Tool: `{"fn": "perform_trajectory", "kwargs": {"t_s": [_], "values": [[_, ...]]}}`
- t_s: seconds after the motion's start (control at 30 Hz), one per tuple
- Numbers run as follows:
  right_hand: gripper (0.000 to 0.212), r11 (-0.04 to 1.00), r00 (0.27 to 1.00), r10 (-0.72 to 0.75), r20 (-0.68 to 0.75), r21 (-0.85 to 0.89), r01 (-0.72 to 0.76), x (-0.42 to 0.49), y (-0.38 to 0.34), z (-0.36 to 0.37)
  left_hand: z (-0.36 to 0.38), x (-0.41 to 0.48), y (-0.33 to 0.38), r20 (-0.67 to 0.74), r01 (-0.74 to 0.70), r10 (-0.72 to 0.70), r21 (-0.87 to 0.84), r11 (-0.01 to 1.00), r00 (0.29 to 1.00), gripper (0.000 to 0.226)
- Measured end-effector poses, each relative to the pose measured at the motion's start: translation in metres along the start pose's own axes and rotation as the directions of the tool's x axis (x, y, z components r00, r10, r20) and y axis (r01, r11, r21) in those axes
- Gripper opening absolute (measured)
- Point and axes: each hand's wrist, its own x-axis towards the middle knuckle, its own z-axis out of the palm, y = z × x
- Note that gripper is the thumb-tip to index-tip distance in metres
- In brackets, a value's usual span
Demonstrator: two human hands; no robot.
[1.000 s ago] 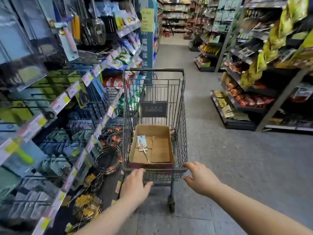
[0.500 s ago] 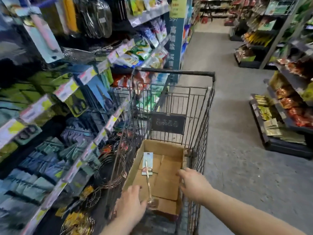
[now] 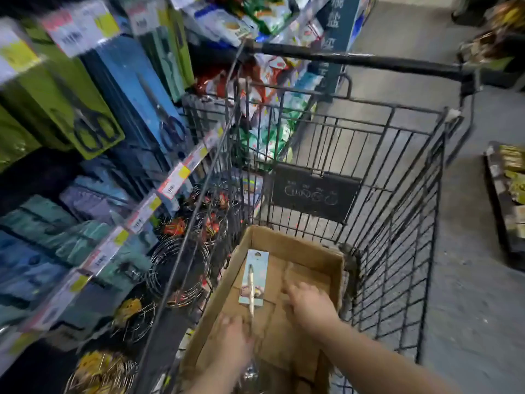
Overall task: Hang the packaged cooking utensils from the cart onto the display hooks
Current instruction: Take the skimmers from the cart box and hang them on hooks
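Half a second ago the hands were only at the near edge of the black wire cart (image 3: 397, 155). Now both are reached down into the brown cardboard box (image 3: 312, 260) at the bottom middle. The long utensil on its pale blue card (image 3: 253, 277) is lain there. The left hand (image 3: 231, 336) is blurred, so its grip cannot be told. The right hand (image 3: 308, 304) is spread open, nothing held. Picking up is likely next.
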Motion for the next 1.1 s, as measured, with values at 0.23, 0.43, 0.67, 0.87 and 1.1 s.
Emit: {"fn": "perform_trajectory", "kwargs": {"t_s": [0.23, 0.43, 0.67, 0.87, 1.1], "values": [[0.042, 1.000, 0.999, -0.023, 0.041, -0.004, 0.024, 0.070, 0.009, 0.059, 0.043, 0.071, -0.018, 0.068, 0.079, -0.078, -0.015, 0.997, 0.995, 0.043], [0.045, 1.000, 0.990, 0.009, 0.140, 0.003, -0.010, 0.099, 0.016, 0.101, 0.086, 0.112, -0.024, 0.092, 0.183, -0.171, -0.140, 0.973, 0.981, 0.050], [0.043, 1.000, 0.987, 0.027, 0.156, 0.002, -0.028, 0.112, 0.025, 0.126, 0.120, 0.140, -0.023, 0.112, 0.312, -0.292, -0.332, 0.890, 0.950, 0.039], [0.031, 0.994, 0.996, 0.063, 0.060, 0.089, -0.068, 0.105, 0.027, 0.123, 0.105, 0.120, -0.013, 0.068, 0.284, -0.298, -0.556, 0.781, 0.952, 0.021], [0.038, 0.869, 0.984, 0.180, -0.003, 0.470, -0.157, 0.082, 0.010, 0.074, 0.061, 0.078, 0.006, 0.008, 0.081, -0.101, -0.661, 0.746, 0.995, 0.016]]}}
